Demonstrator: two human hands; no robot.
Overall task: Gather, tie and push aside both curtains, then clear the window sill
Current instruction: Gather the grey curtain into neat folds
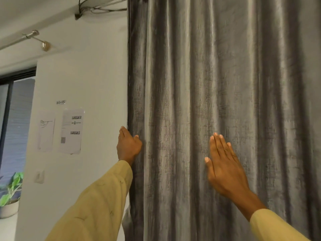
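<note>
A grey, shiny curtain (217,84) hangs in long folds and fills the right two thirds of the view. My left hand (128,145) grips its left edge, thumb on the front of the cloth and fingers hidden behind the hem. My right hand (224,164) lies flat against the cloth farther right, fingers straight and together. Both arms wear yellow-beige sleeves. The curtain covers the window and the sill, and I cannot tell where a second curtain begins.
A white wall (86,75) stands left of the curtain with two paper sheets (71,131) and a "WS-05" label. Cables (97,9) run near the ceiling. At far left are a dark window frame (10,94) and a potted plant (10,193).
</note>
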